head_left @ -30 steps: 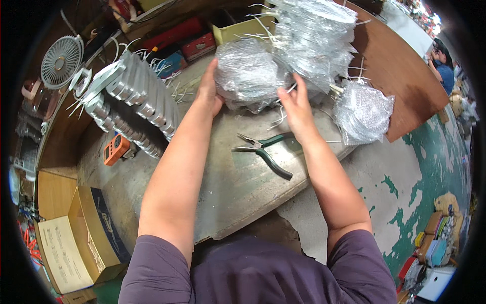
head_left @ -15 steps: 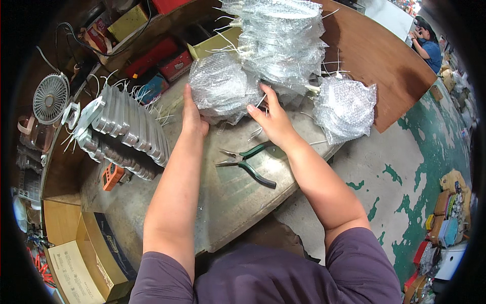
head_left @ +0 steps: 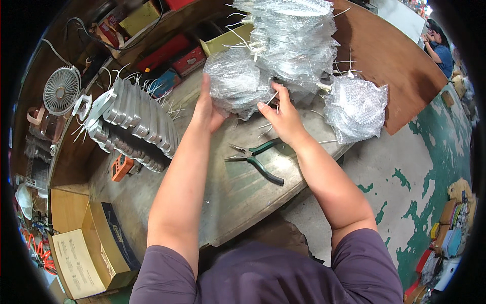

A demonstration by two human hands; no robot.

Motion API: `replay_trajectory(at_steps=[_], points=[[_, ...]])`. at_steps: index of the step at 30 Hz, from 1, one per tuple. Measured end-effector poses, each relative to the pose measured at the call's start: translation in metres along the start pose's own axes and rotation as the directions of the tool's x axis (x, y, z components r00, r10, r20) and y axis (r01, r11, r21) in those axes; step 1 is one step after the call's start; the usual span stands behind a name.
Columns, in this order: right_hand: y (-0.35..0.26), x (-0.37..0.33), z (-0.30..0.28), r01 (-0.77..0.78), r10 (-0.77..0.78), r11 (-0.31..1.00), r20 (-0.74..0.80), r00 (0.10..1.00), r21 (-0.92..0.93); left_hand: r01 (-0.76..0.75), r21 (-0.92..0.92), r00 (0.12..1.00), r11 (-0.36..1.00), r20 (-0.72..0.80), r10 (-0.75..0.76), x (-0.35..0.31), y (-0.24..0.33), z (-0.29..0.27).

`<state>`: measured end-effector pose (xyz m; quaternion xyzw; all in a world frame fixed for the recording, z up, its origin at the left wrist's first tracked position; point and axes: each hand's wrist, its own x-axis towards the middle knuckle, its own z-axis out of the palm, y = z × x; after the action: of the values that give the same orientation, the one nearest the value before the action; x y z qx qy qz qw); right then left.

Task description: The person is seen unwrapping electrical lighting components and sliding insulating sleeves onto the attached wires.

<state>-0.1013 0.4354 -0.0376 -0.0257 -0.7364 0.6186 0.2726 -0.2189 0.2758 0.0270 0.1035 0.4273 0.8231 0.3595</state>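
Between my two hands is a bubble-wrapped bundle [head_left: 235, 81], roughly round, its contents blurred by the wrap. My left hand [head_left: 208, 109] cups its left side, thumb up along the edge. On the right edge my right hand [head_left: 284, 115] grips the wrap between thumb and fingers, with a thin white wire beside them. Behind the bundle rises a tall stack of bubble-wrapped pieces [head_left: 291, 45] with white wires poking out. To the right of my right hand lies another wrapped piece [head_left: 357, 109]. Green-handled pliers [head_left: 259, 164] rest with jaws apart on the bench, nearer me.
Rows of silvery metal parts with white wires [head_left: 134, 119] stand at left, beside an orange device [head_left: 121, 167] and a small fan [head_left: 62, 91]. An opened cardboard box [head_left: 76, 261] sits lower left. The workbench [head_left: 223, 213] ends at front right. A person [head_left: 440, 50] is far right.
The whole view has shifted slightly, so the scene lies farther right in the picture. Both hands keep nearly the same hold on the wrapped bundle.
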Motion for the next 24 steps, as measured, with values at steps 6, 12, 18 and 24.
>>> replay_trajectory(at_steps=[6,12,18,24], points=[[-0.002,-0.003,-0.003,-0.010,0.009,0.999,0.035,0.999,0.043,-0.118,-0.013,0.959,0.993,-0.263,0.110,0.009,-0.013,0.006],[-0.009,-0.007,-0.005,0.017,-0.022,0.998,0.096,0.995,0.060,-0.154,-0.036,0.942,0.987,-0.306,0.136,-0.020,-0.013,-0.006],[-0.015,-0.013,-0.005,0.027,-0.052,0.995,0.265,0.963,0.099,-0.160,-0.056,0.933,0.985,-0.333,0.133,-0.067,-0.019,-0.003],[-0.014,-0.002,0.010,-0.064,0.072,0.997,0.237,0.969,-0.040,-0.183,-0.100,0.945,0.978,-0.294,0.146,-0.049,-0.019,-0.022]])
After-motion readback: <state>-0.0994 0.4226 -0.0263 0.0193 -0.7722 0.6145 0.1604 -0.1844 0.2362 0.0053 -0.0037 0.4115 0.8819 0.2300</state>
